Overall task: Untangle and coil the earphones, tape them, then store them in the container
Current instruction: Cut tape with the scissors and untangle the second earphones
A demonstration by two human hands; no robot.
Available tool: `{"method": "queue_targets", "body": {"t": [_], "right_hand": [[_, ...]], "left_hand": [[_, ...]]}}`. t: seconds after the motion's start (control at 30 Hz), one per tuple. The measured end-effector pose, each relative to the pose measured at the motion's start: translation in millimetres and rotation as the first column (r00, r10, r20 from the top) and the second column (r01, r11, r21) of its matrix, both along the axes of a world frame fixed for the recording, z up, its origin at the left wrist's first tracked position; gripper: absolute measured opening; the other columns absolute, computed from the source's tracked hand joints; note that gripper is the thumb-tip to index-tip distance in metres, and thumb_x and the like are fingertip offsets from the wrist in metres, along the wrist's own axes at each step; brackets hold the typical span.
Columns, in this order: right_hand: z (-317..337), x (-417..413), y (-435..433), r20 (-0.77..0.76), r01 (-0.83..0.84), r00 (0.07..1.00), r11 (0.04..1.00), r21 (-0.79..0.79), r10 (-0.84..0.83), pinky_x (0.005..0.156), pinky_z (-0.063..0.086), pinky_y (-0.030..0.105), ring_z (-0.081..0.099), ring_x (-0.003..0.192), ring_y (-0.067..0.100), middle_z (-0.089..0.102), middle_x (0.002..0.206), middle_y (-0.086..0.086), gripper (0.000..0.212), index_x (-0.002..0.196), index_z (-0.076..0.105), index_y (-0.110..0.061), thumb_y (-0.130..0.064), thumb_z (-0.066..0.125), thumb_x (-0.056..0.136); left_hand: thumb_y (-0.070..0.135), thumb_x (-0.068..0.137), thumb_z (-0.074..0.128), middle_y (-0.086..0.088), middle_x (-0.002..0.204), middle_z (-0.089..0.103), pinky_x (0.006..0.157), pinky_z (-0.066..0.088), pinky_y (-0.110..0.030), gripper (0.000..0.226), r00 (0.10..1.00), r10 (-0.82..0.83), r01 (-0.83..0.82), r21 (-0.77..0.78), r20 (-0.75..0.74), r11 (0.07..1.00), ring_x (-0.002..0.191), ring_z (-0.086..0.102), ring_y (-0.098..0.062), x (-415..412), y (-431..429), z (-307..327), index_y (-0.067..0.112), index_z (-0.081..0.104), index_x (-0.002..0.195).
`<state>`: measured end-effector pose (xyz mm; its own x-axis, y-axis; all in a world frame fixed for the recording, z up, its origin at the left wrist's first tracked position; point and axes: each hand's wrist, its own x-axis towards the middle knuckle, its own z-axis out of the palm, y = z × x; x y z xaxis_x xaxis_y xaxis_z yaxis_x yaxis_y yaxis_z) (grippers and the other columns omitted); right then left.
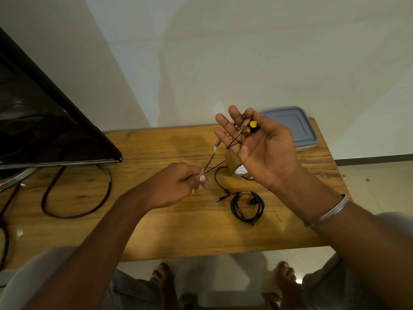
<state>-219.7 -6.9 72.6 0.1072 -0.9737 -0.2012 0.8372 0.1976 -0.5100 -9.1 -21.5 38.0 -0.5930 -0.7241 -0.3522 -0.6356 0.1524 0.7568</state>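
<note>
While left hand (178,184) is pinching limp, light brown-cord earphones (209,163) mid-cable, right hand (263,151) is gripping their yellow buds (252,124).

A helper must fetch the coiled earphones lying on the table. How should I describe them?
On the wooden table, look right of centre, under the raised right hand. A black bundle lies there in a flat coil, jack pointing left; the other earphones, yellow-budded, are held in the air.

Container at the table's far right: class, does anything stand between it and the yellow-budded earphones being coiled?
Yes: the blue-grey lid appears to cover the container, so the earphones held in the right hand cannot go in yet. Nothing else visible lies between them.
</note>
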Motion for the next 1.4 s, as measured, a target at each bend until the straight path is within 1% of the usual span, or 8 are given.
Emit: {"method": "queue_targets", "body": {"t": [0.27, 0.43, 0.6, 0.77, 0.9, 1.07, 1.17, 1.4], "right_hand": [[-7.2, 3.7, 3.3, -0.324, -0.065, 0.946, 0.986, -0.156, 0.011, 0.117, 0.037, 0.052, 0.057, 0.131, 0.031, 0.062, 0.137, 0.018, 0.023, 0.096, 0.054, -0.014, -0.02, 0.035, 0.108], [-17.6, 14.7, 11.0, -0.874, -0.28, 0.367, 0.859, -0.429, -0.317, 0.096, 0.054, 0.039, 0.068, 0.11, 0.019, 0.071, 0.109, 0.014, 0.018, 0.096, 0.058, 0.004, -0.004, 0.045, 0.105], [-25.8, 22.0, 16.0, -0.912, -0.499, 0.094, 0.774, -0.39, -0.399, 0.063, 0.048, 0.032, 0.06, 0.071, 0.015, 0.065, 0.082, 0.003, 0.018, 0.093, 0.059, -0.002, -0.009, 0.047, 0.105], [-16.1, 18.2, 17.6, -0.961, -0.55, 0.141, 0.788, -0.277, -0.239, 0.056, 0.042, 0.025, 0.053, 0.059, 0.008, 0.058, 0.071, -0.007, 0.022, 0.095, 0.061, -0.003, -0.015, 0.046, 0.105], [-9.0, 17.1, 15.4, -0.945, -0.554, 0.324, 0.82, -0.144, 0.053, 0.054, 0.045, 0.027, 0.055, 0.059, 0.014, 0.057, 0.066, 0.003, 0.029, 0.088, 0.062, -0.002, -0.022, 0.048, 0.103], [6.3, 16.3, 16.0, -0.445, -0.575, 0.747, 0.816, -0.058, 0.495, 0.046, 0.041, 0.021, 0.055, 0.058, 0.015, 0.055, 0.067, 0.003, 0.025, 0.081, 0.053, -0.009, -0.016, 0.04, 0.102], [11.3, 11.8, 12.8, -0.122, -0.52, 0.852, 0.85, -0.084, 0.51, 0.048, 0.046, 0.022, 0.062, 0.061, 0.016, 0.065, 0.076, 0.006, 0.021, 0.075, 0.055, -0.013, -0.02, 0.043, 0.091], [19.7, 1.3, 5.9, -0.075, -0.452, 0.892, 0.876, -0.167, 0.446, 0.046, 0.035, 0.02, 0.048, 0.055, 0.011, 0.054, 0.071, 0.0, 0.018, 0.078, 0.05, -0.014, -0.02, 0.039, 0.091]], "left_hand": [[0.031, 0.104, 0.049, 0.008, 0.072, 0.064, 0.072, 0.05, -0.026, 0.027, 0.994, -0.111, 0.111, 0.023, 0.017, 0.994, 0.074, 0.063, -0.004, -6.9, 10.0, 15.7, 0.029, 0.076, 0.099], [0.042, 0.101, 0.046, -0.014, 0.068, 0.064, 0.06, 0.049, -0.047, 0.032, 0.986, -0.057, 0.016, -0.259, -0.155, 0.966, 0.063, 0.06, -0.031, -8.0, 8.3, 25.7, 0.029, 0.074, 0.091], [0.025, 0.101, 0.047, 0.016, 0.059, 0.055, 0.055, 0.032, -0.012, 0.034, 0.969, -0.05, -0.096, -0.557, -0.241, 0.825, 0.055, 0.054, 0.001, -4.4, 6.2, 31.5, 0.016, 0.068, 0.077], [0.024, 0.102, 0.042, 0.006, 0.066, 0.06, 0.059, 0.04, -0.031, 0.037, 0.969, -0.045, -0.133, -0.67, -0.242, 0.731, 0.061, 0.055, -0.01, -4.0, 2.1, 28.3, 0.011, 0.062, 0.074], [0.018, 0.103, 0.042, 0.001, 0.067, 0.061, 0.064, 0.042, -0.036, 0.037, 0.956, -0.017, -0.192, -0.664, -0.294, 0.722, 0.063, 0.057, -0.016, -6.4, 0.6, 25.8, 0.008, 0.062, 0.074], [0.02, 0.102, 0.039, 0.009, 0.067, 0.055, 0.067, 0.041, -0.023, 0.036, 0.751, 0.255, -0.411, -0.129, -0.609, 0.902, 0.068, 0.049, -0.01, -9.5, -4.8, 16.9, 0.009, 0.057, 0.074], [0.021, 0.101, 0.039, 0.009, 0.07, 0.057, 0.074, 0.042, -0.023, 0.035, 0.679, 0.307, -0.375, 0.045, -0.667, 0.926, 0.072, 0.052, -0.009, -17.1, -4.8, 9.3, 0.015, 0.061, 0.074], [0.015, 0.107, 0.035, 0.015, 0.074, 0.055, 0.076, 0.041, -0.026, 0.034, 0.677, 0.284, -0.459, -0.087, -0.679, 0.884, 0.074, 0.049, -0.006, -35.3, -18.2, 8.2, 0.018, 0.056, 0.079]]}}
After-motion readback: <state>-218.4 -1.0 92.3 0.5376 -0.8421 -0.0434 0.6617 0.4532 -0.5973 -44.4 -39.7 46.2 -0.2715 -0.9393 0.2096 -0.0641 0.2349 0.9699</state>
